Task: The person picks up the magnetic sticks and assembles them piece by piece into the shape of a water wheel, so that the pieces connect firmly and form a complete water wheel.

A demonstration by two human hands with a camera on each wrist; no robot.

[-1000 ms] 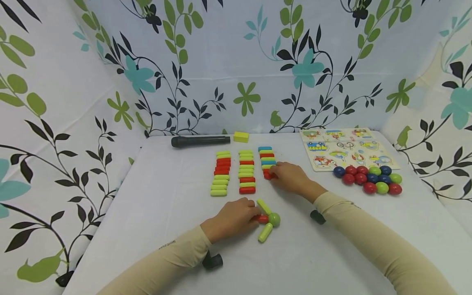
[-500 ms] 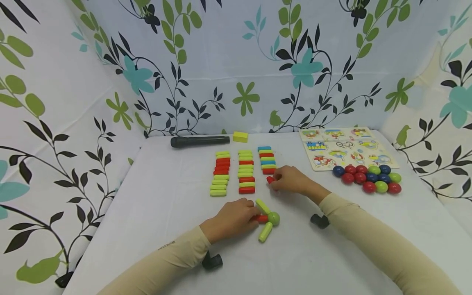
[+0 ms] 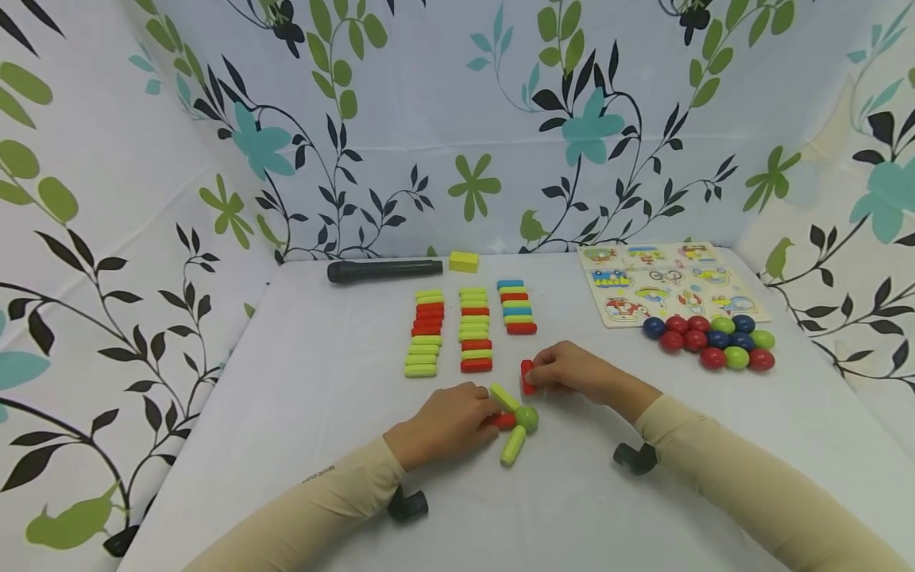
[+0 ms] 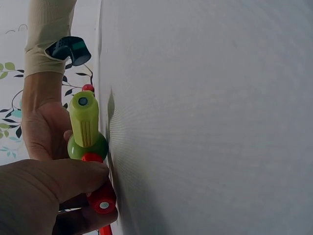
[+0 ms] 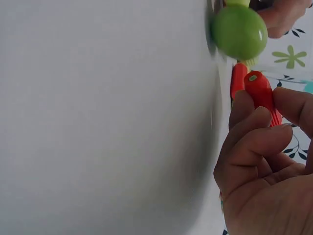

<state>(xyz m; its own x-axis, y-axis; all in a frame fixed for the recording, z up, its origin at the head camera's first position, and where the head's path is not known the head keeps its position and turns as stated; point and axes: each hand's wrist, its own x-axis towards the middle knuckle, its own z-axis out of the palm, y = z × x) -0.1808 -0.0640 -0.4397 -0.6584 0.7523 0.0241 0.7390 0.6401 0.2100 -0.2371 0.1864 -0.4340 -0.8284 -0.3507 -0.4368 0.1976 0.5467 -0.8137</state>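
Observation:
My left hand (image 3: pixel 450 423) pinches a red magnetic rod (image 4: pixel 103 196) between thumb and fingers. That rod meets a green ball (image 3: pixel 526 419), and two lime rods also join the ball: one lime rod (image 3: pixel 504 397) slants up and left, the other lime rod (image 3: pixel 512 446) points down. My right hand (image 3: pixel 572 372) pinches a second red magnetic rod (image 5: pixel 261 95) by its sides, standing nearly lengthwise above the ball in the head view. The right wrist view shows this rod's end with a small round metal dot, apart from the green ball.
Three columns of rods lie behind the hands: a left column (image 3: pixel 426 330), a middle column (image 3: pixel 475 326) and a right column (image 3: pixel 516 306). At the back are a black microphone (image 3: pixel 386 270) and a yellow block (image 3: pixel 464 261). Several coloured balls (image 3: pixel 717 338) sit before a picture puzzle board (image 3: pixel 668 282).
My right hand has drawn the red rod away from the front of the right column, toward the green ball, and turned it lengthwise. My left hand keeps its grip nearly in place.

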